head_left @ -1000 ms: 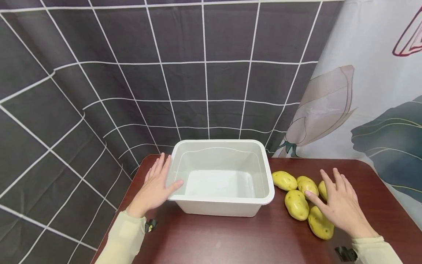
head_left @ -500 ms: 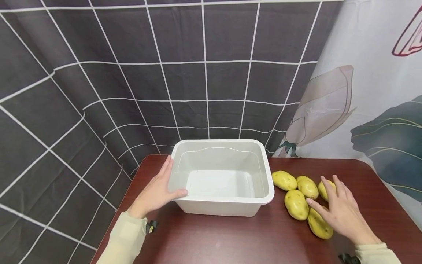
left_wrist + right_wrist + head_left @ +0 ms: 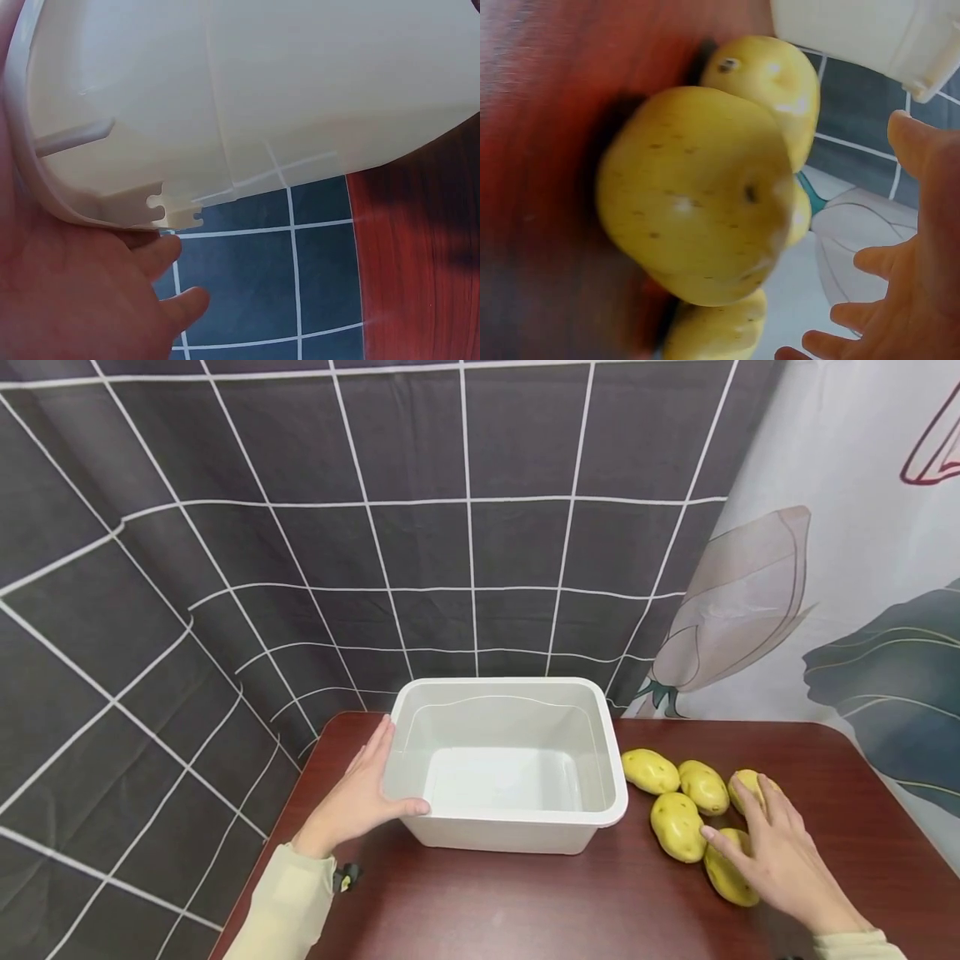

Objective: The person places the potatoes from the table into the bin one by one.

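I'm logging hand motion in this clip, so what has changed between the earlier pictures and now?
The left hand has shifted toward the white basin, its thumb coming from over the opening to the near rim. The right hand sits slightly lower in the head view, over the yellow potatoes. Nothing was picked up. The basin and potatoes stayed put.

On the counter (image 3: pixel 525 910), a tub (image 3: pixel 510 837) is standing left of five potatoes (image 3: pixel 677 828); three are lying in a back row, two in front. Behind the tub, a curtain (image 3: pixel 517 543) is hanging.
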`<state>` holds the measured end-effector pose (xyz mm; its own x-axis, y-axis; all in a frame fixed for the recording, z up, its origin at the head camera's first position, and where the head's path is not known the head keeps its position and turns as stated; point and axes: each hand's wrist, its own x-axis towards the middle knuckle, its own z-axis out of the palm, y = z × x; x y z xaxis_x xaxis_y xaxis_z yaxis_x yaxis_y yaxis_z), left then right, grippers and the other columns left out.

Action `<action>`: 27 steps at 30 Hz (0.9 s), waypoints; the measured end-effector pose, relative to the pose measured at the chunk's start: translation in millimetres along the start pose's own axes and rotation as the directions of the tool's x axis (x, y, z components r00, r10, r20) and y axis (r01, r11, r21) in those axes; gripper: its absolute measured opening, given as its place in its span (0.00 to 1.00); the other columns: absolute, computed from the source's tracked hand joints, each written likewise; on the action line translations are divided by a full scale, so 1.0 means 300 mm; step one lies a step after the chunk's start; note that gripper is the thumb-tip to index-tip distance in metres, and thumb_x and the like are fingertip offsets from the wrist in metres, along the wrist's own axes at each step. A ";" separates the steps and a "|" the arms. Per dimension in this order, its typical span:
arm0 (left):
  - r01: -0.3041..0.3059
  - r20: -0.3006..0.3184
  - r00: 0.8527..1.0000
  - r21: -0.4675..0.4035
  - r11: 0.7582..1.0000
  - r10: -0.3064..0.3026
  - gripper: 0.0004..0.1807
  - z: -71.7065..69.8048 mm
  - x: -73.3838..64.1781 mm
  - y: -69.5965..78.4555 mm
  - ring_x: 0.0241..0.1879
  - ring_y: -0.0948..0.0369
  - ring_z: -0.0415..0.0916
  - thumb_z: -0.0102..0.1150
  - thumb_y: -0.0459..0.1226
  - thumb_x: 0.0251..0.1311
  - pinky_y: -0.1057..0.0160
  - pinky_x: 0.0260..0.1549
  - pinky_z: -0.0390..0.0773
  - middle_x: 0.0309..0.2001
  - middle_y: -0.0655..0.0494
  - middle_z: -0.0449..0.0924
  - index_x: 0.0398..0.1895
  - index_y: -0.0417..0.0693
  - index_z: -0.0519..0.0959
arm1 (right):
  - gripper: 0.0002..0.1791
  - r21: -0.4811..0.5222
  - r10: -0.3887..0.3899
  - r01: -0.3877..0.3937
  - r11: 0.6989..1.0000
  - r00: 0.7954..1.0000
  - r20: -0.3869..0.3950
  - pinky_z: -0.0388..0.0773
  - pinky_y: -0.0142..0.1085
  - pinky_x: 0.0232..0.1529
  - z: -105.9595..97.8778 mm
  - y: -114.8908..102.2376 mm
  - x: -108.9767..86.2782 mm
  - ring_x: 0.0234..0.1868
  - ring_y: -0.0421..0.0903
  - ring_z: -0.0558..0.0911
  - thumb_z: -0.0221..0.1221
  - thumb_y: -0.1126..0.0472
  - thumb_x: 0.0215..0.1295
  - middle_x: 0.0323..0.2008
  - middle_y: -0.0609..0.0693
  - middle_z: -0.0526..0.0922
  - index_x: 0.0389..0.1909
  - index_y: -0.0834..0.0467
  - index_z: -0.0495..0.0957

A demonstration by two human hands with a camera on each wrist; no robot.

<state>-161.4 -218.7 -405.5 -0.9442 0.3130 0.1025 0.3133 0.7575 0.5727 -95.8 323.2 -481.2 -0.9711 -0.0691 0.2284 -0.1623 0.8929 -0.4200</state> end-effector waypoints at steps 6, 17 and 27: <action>-0.001 -0.006 1.000 -0.009 1.000 0.001 0.70 0.002 0.002 0.001 0.78 0.45 0.38 0.76 0.59 0.46 0.37 0.71 0.46 0.81 0.46 0.36 0.80 0.37 0.42 | 0.48 0.002 -0.026 0.027 1.000 0.999 -0.024 0.54 0.77 0.52 0.023 0.010 -0.025 0.69 0.81 0.50 0.64 0.46 0.66 0.72 0.78 0.48 0.76 0.67 0.53; 0.029 -0.005 1.000 -0.066 0.997 -0.030 0.70 0.002 -0.005 0.005 0.78 0.44 0.40 0.77 0.58 0.46 0.36 0.67 0.58 0.82 0.50 0.34 0.81 0.40 0.42 | 0.55 -0.034 0.024 -0.023 0.999 0.999 0.034 0.57 0.75 0.51 0.043 0.008 -0.057 0.60 0.86 0.57 0.66 0.41 0.63 0.71 0.80 0.47 0.77 0.68 0.49; 0.034 -0.001 0.999 -0.048 0.998 -0.034 0.70 0.003 -0.003 0.007 0.78 0.42 0.35 0.76 0.60 0.45 0.33 0.69 0.50 0.82 0.51 0.34 0.81 0.40 0.42 | 0.59 -0.067 0.053 -0.048 0.997 0.995 0.079 0.63 0.76 0.46 0.046 -0.002 -0.072 0.56 0.86 0.60 0.70 0.39 0.57 0.69 0.82 0.48 0.75 0.70 0.51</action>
<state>-159.7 -217.0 -405.1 -0.9545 0.2862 0.0834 0.2755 0.7398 0.6139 -77.1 317.9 -498.1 -0.9891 -0.0568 0.1358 -0.1039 0.9231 -0.3703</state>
